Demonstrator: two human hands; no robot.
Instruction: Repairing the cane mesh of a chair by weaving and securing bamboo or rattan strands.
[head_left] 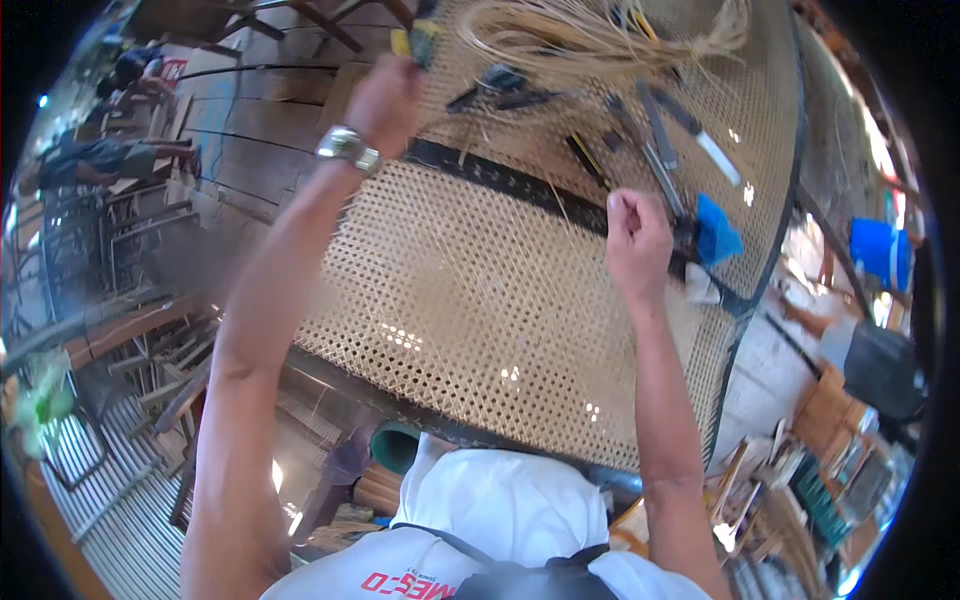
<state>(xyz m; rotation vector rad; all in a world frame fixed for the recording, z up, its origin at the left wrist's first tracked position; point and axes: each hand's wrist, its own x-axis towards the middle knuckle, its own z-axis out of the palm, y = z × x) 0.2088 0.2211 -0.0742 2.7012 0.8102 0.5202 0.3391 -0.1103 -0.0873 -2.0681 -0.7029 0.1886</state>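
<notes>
A woven cane panel (440, 250) in a dark frame lies in front of me, crossed by a dark bar (490, 180). My left hand (385, 105), a watch (348, 147) on its wrist, is closed at the panel's far left edge. By its fingertips is a yellow and green object (415, 43); whether the fingers grip it is unclear. Over the bar's right part my right hand (640, 240) is closed in a pinch, and what it holds, if anything, is too small to make out. Next to it lie a blue piece (717, 230) and a long metal tool (660, 170).
On the far panel lie a bundle of cane strands (560, 40), a knife (710, 150), a black and yellow tool (587, 160) and dark tools (510, 95). A blue bucket (880, 252) stands at right. People (110, 160) and chair frames are at left.
</notes>
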